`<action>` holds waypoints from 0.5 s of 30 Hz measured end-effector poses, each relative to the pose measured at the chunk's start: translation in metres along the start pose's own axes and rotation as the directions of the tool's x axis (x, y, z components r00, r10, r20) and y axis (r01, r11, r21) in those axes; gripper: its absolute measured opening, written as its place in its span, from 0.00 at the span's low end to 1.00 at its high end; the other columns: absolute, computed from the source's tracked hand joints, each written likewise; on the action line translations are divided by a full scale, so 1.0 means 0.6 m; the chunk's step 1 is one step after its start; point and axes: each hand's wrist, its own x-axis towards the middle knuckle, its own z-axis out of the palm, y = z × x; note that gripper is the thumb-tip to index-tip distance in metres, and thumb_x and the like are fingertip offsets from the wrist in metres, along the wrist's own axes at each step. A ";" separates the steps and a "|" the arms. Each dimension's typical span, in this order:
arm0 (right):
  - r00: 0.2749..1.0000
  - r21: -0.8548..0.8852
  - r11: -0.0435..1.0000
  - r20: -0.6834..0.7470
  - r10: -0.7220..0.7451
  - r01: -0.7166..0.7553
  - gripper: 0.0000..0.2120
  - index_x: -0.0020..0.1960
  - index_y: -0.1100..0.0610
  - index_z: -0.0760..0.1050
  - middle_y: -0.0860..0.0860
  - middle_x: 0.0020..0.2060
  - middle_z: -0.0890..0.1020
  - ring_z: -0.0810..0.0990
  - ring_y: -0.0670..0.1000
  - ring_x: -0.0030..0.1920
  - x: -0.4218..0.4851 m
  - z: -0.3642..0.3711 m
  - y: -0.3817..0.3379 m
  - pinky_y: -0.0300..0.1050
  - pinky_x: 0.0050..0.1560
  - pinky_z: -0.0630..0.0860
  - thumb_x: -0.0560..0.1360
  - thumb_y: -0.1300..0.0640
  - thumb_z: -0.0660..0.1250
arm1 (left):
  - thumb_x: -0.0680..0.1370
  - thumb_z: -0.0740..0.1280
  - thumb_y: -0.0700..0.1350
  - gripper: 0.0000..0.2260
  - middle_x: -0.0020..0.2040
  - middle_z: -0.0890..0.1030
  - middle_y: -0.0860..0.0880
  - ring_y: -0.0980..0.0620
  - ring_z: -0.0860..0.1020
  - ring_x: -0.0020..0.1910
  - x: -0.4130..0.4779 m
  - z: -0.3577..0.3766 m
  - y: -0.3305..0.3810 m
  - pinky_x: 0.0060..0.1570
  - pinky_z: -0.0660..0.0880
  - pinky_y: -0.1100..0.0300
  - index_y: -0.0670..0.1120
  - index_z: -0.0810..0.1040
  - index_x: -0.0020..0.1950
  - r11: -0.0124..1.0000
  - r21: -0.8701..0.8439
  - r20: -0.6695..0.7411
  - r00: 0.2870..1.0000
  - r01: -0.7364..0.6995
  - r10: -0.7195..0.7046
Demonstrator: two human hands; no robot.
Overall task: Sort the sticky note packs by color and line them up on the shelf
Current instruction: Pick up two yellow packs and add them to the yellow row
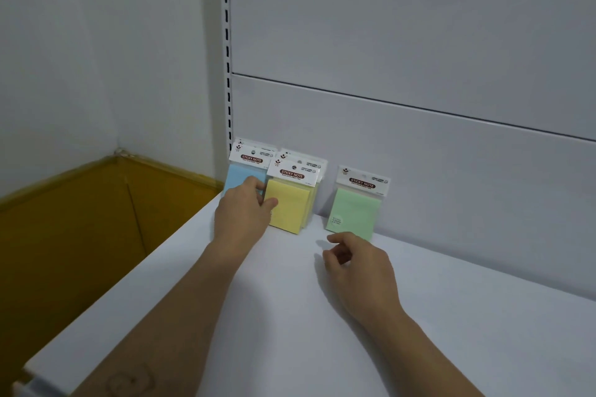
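Left hand (240, 219) sits at the blue packs (235, 176), thumb on the front yellow pack (288, 205); pinching or not, I can't tell. Right hand (358, 264) hangs loose, empty, near the green pack (354, 213). Propped on the shelf (451, 316) against its back panel (451, 171), a nudged pack could slide flat.

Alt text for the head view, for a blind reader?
A person's left hand pinches the front yellow pack, standing beside blue packs at the back of a white shelf. The right hand hovers, loosely curled and empty, before a lone green pack.
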 end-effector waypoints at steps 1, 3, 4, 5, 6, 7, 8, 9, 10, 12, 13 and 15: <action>1.000 -0.048 0.999 0.018 -0.016 0.017 0.12 0.58 0.46 0.77 0.40 0.43 0.80 0.77 0.44 0.47 0.000 -0.001 -0.001 0.39 0.47 0.71 0.75 0.50 0.65 | 0.73 0.72 0.51 0.12 0.40 0.78 0.53 0.51 0.77 0.42 -0.002 -0.001 0.002 0.41 0.74 0.56 0.49 0.74 0.50 1.000 0.025 -0.017 1.000 -0.002 0.002; 0.997 -0.154 0.986 0.057 -0.053 0.062 0.14 0.60 0.45 0.76 0.42 0.50 0.79 0.75 0.46 0.52 -0.002 -0.004 -0.004 0.40 0.51 0.70 0.75 0.47 0.63 | 0.73 0.71 0.51 0.11 0.40 0.76 0.52 0.51 0.76 0.42 -0.006 -0.003 0.008 0.39 0.73 0.56 0.48 0.72 0.47 0.997 0.055 -0.027 0.998 -0.050 0.051; 0.994 -0.220 0.971 0.080 -0.077 0.093 0.15 0.59 0.45 0.76 0.43 0.51 0.78 0.74 0.47 0.54 -0.003 -0.006 -0.007 0.41 0.52 0.69 0.75 0.45 0.62 | 0.73 0.71 0.52 0.11 0.41 0.77 0.52 0.50 0.77 0.42 -0.010 -0.004 0.010 0.39 0.73 0.56 0.49 0.72 0.47 0.994 0.066 -0.019 0.996 -0.083 0.084; 0.989 -0.296 0.947 0.105 -0.100 0.127 0.15 0.59 0.46 0.76 0.44 0.52 0.78 0.74 0.49 0.55 -0.006 -0.009 -0.010 0.42 0.52 0.68 0.75 0.43 0.61 | 0.73 0.70 0.54 0.12 0.42 0.77 0.52 0.51 0.77 0.43 -0.014 -0.005 0.013 0.40 0.73 0.57 0.49 0.72 0.47 0.991 0.079 -0.005 0.994 -0.112 0.113; 0.986 -0.373 0.915 0.128 -0.110 0.150 0.16 0.57 0.46 0.77 0.45 0.52 0.78 0.73 0.50 0.56 -0.007 -0.012 -0.012 0.44 0.52 0.67 0.74 0.41 0.59 | 0.72 0.70 0.56 0.13 0.44 0.77 0.52 0.51 0.76 0.44 -0.019 -0.005 0.017 0.41 0.72 0.57 0.50 0.72 0.48 0.986 0.098 0.012 0.991 -0.134 0.134; 0.985 -0.438 0.886 0.142 -0.102 0.155 0.17 0.56 0.47 0.77 0.46 0.52 0.78 0.73 0.51 0.55 -0.007 -0.018 -0.013 0.45 0.52 0.67 0.74 0.40 0.58 | 0.71 0.70 0.58 0.16 0.46 0.76 0.52 0.51 0.76 0.45 -0.023 -0.005 0.020 0.41 0.72 0.57 0.50 0.71 0.50 0.981 0.124 0.037 0.988 -0.151 0.148; 0.987 -0.480 0.866 0.144 -0.077 0.137 0.19 0.55 0.47 0.77 0.47 0.52 0.77 0.73 0.52 0.56 -0.006 -0.025 -0.012 0.46 0.52 0.66 0.74 0.39 0.57 | 0.70 0.71 0.59 0.19 0.48 0.75 0.52 0.50 0.76 0.46 -0.027 -0.002 0.023 0.42 0.72 0.56 0.50 0.70 0.52 0.974 0.154 0.068 0.986 -0.163 0.154; 0.990 -0.503 0.858 0.137 -0.039 0.103 0.20 0.56 0.47 0.76 0.48 0.53 0.77 0.73 0.52 0.56 -0.004 -0.034 -0.010 0.47 0.53 0.67 0.74 0.37 0.57 | 0.69 0.71 0.60 0.21 0.50 0.75 0.51 0.49 0.76 0.48 -0.031 0.001 0.026 0.43 0.71 0.56 0.50 0.69 0.53 0.967 0.185 0.100 0.983 -0.173 0.156; 0.991 -0.518 0.853 0.132 0.009 0.061 0.21 0.58 0.47 0.75 0.48 0.55 0.76 0.72 0.52 0.58 -0.001 -0.044 -0.005 0.47 0.54 0.67 0.74 0.36 0.56 | 0.69 0.71 0.61 0.23 0.52 0.74 0.50 0.48 0.75 0.50 -0.034 0.005 0.029 0.44 0.71 0.55 0.50 0.69 0.55 0.960 0.212 0.128 0.979 -0.183 0.159; 0.983 -0.568 0.823 0.149 0.110 -0.005 0.26 0.63 0.47 0.72 0.50 0.60 0.73 0.71 0.54 0.62 0.003 -0.063 0.009 0.49 0.56 0.67 0.73 0.32 0.55 | 0.69 0.72 0.60 0.25 0.55 0.73 0.48 0.47 0.73 0.54 -0.037 0.013 0.033 0.47 0.71 0.54 0.48 0.68 0.57 0.947 0.243 0.163 0.971 -0.209 0.172; 0.975 -0.601 0.799 0.163 0.153 -0.025 0.30 0.66 0.48 0.69 0.51 0.62 0.72 0.69 0.54 0.63 0.001 -0.072 0.019 0.51 0.58 0.67 0.72 0.30 0.54 | 0.70 0.72 0.58 0.25 0.56 0.72 0.47 0.47 0.72 0.55 -0.037 0.016 0.035 0.48 0.72 0.53 0.47 0.67 0.58 0.944 0.246 0.172 0.968 -0.221 0.182; 0.956 -0.651 0.757 0.176 0.234 -0.065 0.37 0.70 0.48 0.62 0.51 0.67 0.68 0.66 0.55 0.67 -0.013 -0.086 0.045 0.54 0.61 0.64 0.69 0.26 0.49 | 0.70 0.72 0.57 0.25 0.57 0.72 0.45 0.46 0.72 0.55 -0.037 0.021 0.038 0.48 0.71 0.52 0.46 0.67 0.58 0.941 0.240 0.172 0.964 -0.239 0.201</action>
